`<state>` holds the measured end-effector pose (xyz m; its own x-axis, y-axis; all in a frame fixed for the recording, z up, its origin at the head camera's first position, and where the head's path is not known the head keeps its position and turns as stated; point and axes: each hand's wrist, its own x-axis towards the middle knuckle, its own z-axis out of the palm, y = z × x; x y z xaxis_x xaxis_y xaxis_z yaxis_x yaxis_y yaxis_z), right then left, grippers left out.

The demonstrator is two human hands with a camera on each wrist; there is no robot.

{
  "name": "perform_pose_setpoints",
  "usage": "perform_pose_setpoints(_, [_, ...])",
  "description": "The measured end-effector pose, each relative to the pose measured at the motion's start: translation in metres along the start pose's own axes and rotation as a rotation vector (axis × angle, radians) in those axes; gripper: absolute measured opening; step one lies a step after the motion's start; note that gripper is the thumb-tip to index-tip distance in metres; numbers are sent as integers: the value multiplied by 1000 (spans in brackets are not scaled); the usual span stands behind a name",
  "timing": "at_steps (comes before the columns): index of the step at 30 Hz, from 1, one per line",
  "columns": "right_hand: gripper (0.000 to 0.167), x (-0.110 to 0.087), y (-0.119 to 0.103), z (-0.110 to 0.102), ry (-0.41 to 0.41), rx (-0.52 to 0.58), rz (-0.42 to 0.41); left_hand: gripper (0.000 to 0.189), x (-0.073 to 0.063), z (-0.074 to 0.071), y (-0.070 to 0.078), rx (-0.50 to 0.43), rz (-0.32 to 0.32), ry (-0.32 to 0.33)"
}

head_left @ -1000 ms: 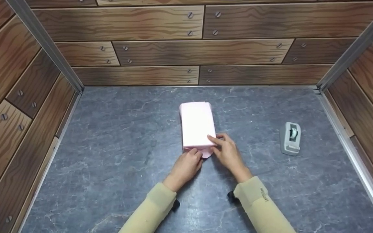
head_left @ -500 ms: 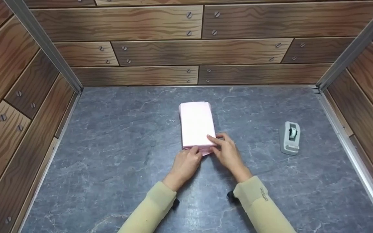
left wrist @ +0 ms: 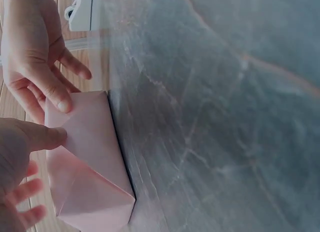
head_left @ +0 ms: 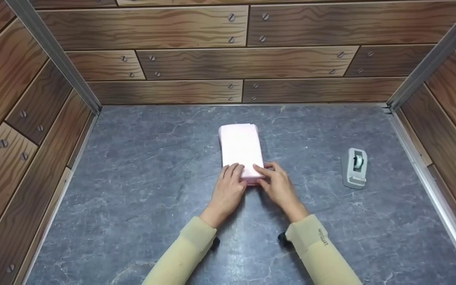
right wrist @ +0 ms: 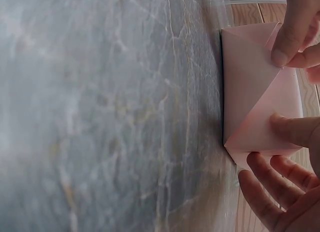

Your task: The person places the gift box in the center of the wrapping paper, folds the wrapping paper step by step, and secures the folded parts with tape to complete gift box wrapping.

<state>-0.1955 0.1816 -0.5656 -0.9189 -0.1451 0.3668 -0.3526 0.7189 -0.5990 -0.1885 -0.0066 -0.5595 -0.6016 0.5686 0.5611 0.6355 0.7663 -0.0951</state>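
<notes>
A box-shaped parcel wrapped in pale pink paper (head_left: 240,146) lies on the dark marbled table. My left hand (head_left: 228,190) grips its near end at the left, fingers over the top and thumb against the end face. At the near right corner my right hand (head_left: 281,188) holds the parcel, with a finger on top and the thumb on the end. In the left wrist view, the end paper (left wrist: 95,137) is folded into slanting flaps, and both thumbs press on it. The right wrist view shows the diagonal fold edge on the end face (right wrist: 250,77).
A grey tape dispenser (head_left: 355,168) with a roll of tape stands to the right on the table (head_left: 141,178). Wood-patterned panels (head_left: 196,63) rise at the back and both sides, with metal strips along the edges.
The flap jutting out at the parcel's near end has been folded up against the end face. My left fingers have moved from that end onto the top; my right hand has stayed put.
</notes>
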Motion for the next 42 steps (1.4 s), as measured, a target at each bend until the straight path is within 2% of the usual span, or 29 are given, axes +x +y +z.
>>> perform_pose_setpoints(8, [47,0,-3,0,-9,6,26,16,5,1,-3,-27,-36,-4])
perform_pose_setpoints(14, [47,0,-3,0,-9,0,7,13,6,3,-3,-38,-54,18])
perform_pose_setpoints(22, [57,-2,-9,3,-55,-101,36,12,6,4,-3,-6,-58,3])
perform_pose_setpoints(28, [50,0,-11,13,-29,-132,36,13,7,4,-2,11,-60,-14])
perform_pose_setpoints(31, [45,1,-12,15,-11,-142,49,11,8,2,-3,-34,-79,-21])
perform_pose_setpoints(35, [42,2,-12,15,7,-126,52,10,8,-4,-7,-142,-116,-48])
perform_pose_setpoints(38, [43,2,-11,15,10,-115,48,23,6,-5,-12,-211,-140,-79])
perform_pose_setpoints(42, [46,3,-10,15,8,-119,49,42,1,-4,-21,-229,-173,-125])
